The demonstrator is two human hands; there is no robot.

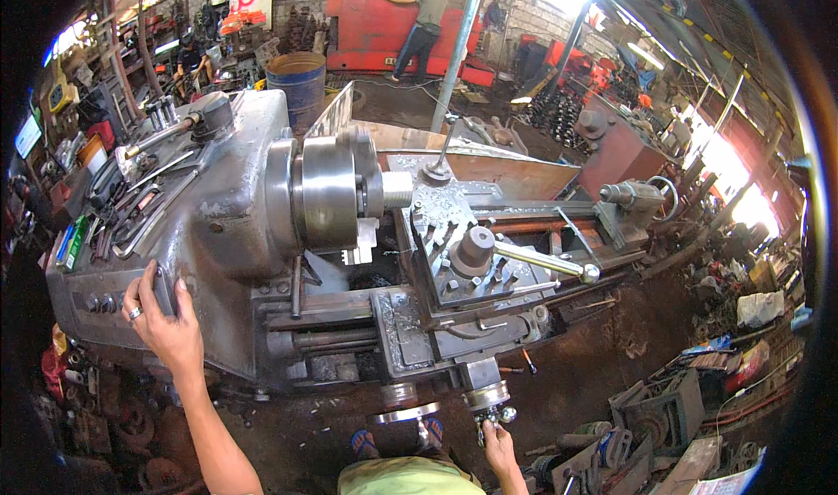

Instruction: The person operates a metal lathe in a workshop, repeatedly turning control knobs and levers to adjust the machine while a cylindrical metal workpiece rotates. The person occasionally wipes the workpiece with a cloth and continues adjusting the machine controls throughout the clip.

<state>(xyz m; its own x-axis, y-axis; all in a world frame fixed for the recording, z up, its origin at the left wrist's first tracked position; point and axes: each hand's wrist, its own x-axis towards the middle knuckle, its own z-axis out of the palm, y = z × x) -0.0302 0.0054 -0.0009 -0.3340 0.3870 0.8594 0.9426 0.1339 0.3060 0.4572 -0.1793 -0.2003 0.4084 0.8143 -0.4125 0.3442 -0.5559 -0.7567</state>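
Plainly two hands (168, 325) (499, 453), one lathe (327, 194)

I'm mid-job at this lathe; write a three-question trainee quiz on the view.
1. True or false: the person's bare left hand wears a ring.
2. What is the bare right hand nearest to?
A) the shiny cylindrical steel chuck
B) the small, shiny, ball-ended metal crank
3. Fill in: from its hub, the long silver metal lever points toward the picture's ___.

Key: 1 true; 2 B; 3 right.
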